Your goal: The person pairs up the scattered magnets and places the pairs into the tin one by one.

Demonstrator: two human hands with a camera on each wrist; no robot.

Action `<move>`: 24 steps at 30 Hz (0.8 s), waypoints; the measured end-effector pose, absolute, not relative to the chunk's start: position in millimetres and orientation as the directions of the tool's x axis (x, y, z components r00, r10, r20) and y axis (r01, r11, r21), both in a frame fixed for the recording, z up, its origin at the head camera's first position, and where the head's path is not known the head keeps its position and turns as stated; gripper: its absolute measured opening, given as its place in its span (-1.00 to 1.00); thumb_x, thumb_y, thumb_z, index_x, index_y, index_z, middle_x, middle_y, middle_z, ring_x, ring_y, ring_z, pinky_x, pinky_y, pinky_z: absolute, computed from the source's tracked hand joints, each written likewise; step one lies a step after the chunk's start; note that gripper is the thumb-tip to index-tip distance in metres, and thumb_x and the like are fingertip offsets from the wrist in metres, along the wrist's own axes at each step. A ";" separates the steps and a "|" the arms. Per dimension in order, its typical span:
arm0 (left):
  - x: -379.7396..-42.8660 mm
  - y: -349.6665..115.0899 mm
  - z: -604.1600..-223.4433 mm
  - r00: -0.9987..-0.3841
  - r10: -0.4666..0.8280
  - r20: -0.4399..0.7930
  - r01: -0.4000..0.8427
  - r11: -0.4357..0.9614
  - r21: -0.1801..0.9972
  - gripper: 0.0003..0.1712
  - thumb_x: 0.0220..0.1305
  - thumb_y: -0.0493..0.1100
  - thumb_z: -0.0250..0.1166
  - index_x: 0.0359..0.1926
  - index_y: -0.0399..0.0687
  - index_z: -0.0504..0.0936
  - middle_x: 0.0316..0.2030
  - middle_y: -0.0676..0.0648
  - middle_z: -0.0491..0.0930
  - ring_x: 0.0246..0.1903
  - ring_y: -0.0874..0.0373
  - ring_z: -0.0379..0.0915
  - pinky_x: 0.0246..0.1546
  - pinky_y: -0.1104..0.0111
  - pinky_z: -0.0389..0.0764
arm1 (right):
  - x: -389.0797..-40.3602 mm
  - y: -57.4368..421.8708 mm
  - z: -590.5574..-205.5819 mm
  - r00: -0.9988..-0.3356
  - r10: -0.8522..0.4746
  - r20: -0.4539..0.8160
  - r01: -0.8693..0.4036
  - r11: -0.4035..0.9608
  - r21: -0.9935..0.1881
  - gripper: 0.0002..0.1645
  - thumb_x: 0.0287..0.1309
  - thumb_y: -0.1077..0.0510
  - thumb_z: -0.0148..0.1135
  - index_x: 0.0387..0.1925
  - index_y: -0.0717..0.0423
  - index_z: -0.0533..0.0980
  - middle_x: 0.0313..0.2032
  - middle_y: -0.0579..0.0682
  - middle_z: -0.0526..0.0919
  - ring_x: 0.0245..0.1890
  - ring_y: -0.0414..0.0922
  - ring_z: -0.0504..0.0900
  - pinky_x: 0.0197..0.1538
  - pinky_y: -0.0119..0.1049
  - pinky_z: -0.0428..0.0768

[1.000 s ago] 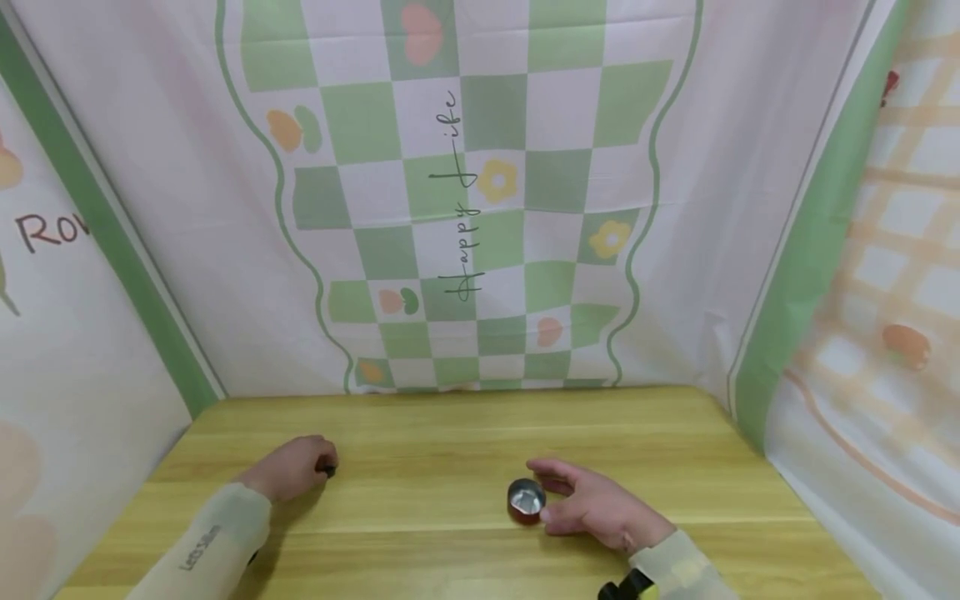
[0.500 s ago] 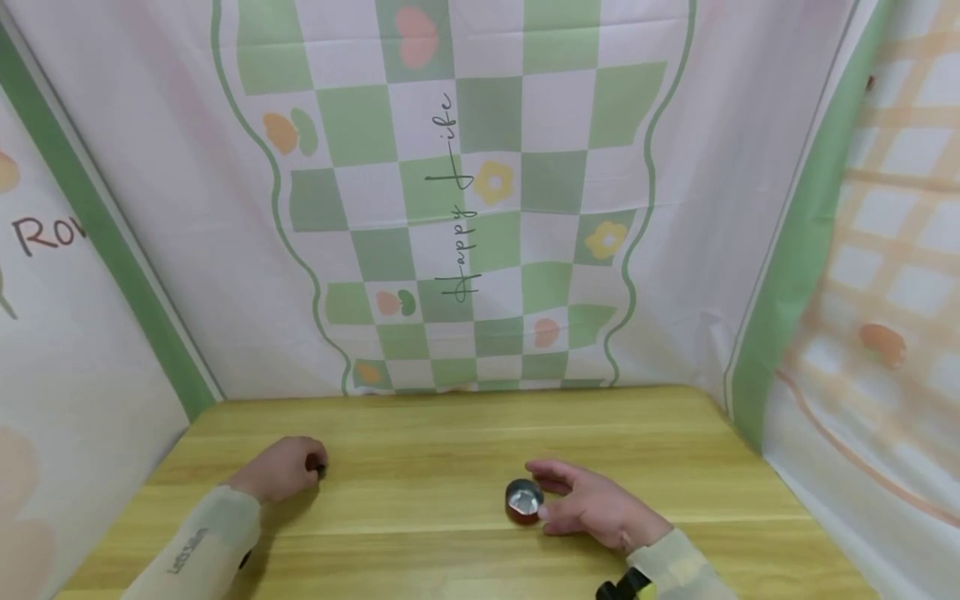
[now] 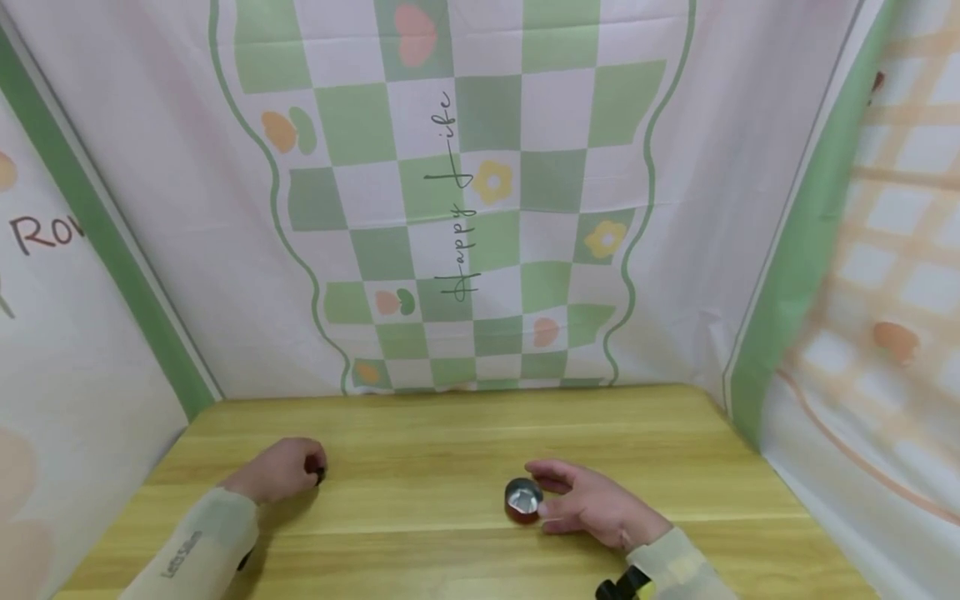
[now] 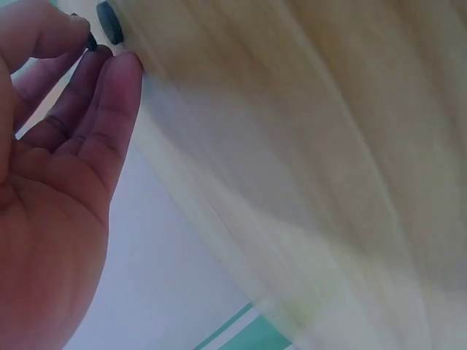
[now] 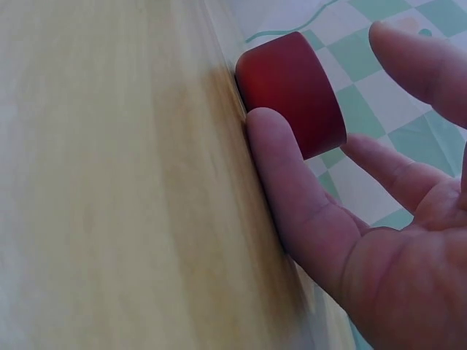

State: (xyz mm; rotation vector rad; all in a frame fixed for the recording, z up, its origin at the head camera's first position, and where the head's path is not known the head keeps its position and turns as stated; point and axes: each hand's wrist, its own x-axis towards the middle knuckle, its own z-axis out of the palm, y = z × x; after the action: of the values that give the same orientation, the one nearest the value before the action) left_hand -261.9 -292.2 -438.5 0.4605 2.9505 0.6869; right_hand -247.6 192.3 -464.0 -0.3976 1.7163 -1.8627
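In the head view my left hand (image 3: 277,471) is low over the left part of the wooden table (image 3: 420,450), fingers curled. The left wrist view shows a small dark piece (image 4: 90,40) pinched between its thumb and fingertips. Just beyond the fingertips is a black disc (image 4: 110,22). My right hand (image 3: 600,508) lies on its side at the table's right, fingers spread beside a small cup (image 3: 523,498), red outside and silvery inside, its mouth up. One fingertip appears to touch the red cup wall (image 5: 288,91); the other fingers are apart from it.
A white cloth with green checks (image 3: 491,237) hangs behind the table's far edge. Printed cloths also hang at the left (image 3: 67,358) and right (image 3: 892,275). A dark device (image 3: 624,586) sits on the right wrist.
My left hand has shifted slightly left with the small dark piece. The right hand and the cup keep the same places relative to each other.
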 end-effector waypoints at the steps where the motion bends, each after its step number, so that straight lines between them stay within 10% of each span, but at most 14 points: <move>1: -261.6 -291.9 -438.6 -0.951 0.309 -0.013 0.272 0.854 0.443 -0.77 0.01 -0.43 0.33 -0.32 -0.06 0.62 -0.41 0.09 0.53 -0.37 0.17 0.43 -0.29 0.19 0.54 | -247.6 192.4 -464.1 -0.794 -0.588 -0.157 0.206 -0.016 -0.979 -0.12 0.17 0.42 0.30 0.44 0.39 0.11 0.38 0.36 0.20 0.14 0.15 0.50 0.04 0.09 0.58; 24: -263.3 -287.7 -444.2 -0.951 0.307 -0.043 0.268 0.884 0.384 -0.80 0.06 -0.40 0.34 -0.27 -0.09 0.67 -0.36 0.06 0.59 -0.30 0.12 0.50 -0.20 0.09 0.58 | -247.1 192.9 -465.8 -0.797 -0.582 -0.162 0.206 -0.009 -0.979 -0.10 0.14 0.39 0.34 0.43 0.41 0.12 0.38 0.36 0.22 0.08 0.15 0.55 0.01 0.04 0.61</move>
State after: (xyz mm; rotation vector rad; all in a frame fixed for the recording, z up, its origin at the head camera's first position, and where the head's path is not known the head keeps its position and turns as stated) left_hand -263.3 -287.7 -444.2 0.4512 2.9493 0.5792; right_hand -247.1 192.9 -465.8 -0.3904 1.7255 -1.8606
